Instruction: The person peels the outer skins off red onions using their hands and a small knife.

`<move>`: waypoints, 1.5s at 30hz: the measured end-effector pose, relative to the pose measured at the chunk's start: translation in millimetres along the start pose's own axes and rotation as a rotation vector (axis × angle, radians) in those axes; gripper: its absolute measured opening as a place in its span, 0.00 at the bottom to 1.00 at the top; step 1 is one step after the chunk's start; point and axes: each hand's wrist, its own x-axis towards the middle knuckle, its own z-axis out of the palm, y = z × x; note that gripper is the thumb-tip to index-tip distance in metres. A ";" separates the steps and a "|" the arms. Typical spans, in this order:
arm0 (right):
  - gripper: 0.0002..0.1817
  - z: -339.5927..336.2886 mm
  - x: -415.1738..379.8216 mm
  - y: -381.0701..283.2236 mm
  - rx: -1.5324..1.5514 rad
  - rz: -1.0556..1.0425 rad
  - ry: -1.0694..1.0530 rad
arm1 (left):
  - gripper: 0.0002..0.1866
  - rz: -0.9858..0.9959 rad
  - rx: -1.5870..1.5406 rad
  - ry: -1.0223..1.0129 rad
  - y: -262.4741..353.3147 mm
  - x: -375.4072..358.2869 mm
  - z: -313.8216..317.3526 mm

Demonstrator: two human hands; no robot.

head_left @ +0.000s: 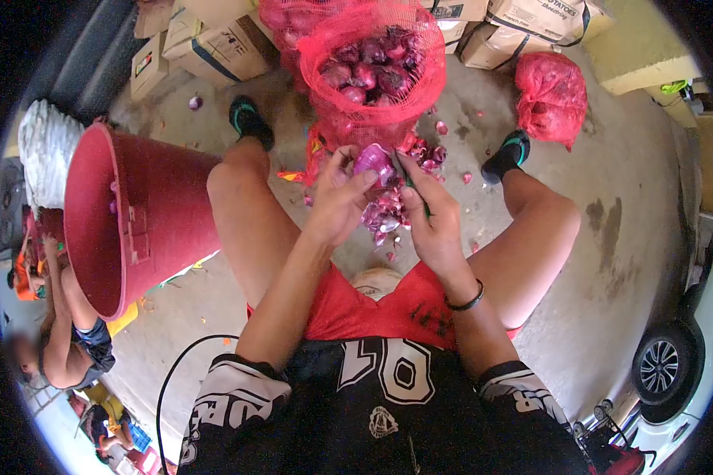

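A purple-red onion (375, 161) is gripped in my left hand (339, 196), between thumb and fingers. My right hand (434, 212) is closed around a small knife (405, 172), its dark blade beside the onion and a bit of green handle showing at the palm. Onion skins (387, 212) lie in a heap on the floor beneath both hands. Just beyond them stands an open red mesh sack (375, 111) with many red onions (372, 65) inside.
To the left is a large red tub (162, 210), with a co-worker (71, 340) seated behind it. Cardboard boxes (214, 51) stand at the back. A full red bag (550, 96) sits at right, and a parked car (693, 356) at far right. Loose onions (432, 154) lie by the sack.
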 end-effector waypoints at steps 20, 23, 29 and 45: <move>0.24 -13.8 -2.9 4.1 0.395 0.301 0.093 | 0.24 -0.140 0.031 -0.134 13.4 -5.0 0.6; 0.24 -21.0 0.5 6.3 0.457 0.309 0.151 | 0.26 -0.199 0.113 -0.108 17.0 -8.9 -2.3; 0.32 -9.8 -0.6 -3.1 0.100 0.095 0.078 | 0.27 -0.191 0.107 -0.041 10.8 -6.7 -6.0; 0.09 -23.8 -0.5 12.8 -0.265 0.172 0.177 | 0.25 -0.214 0.305 -0.189 18.0 -11.5 -1.7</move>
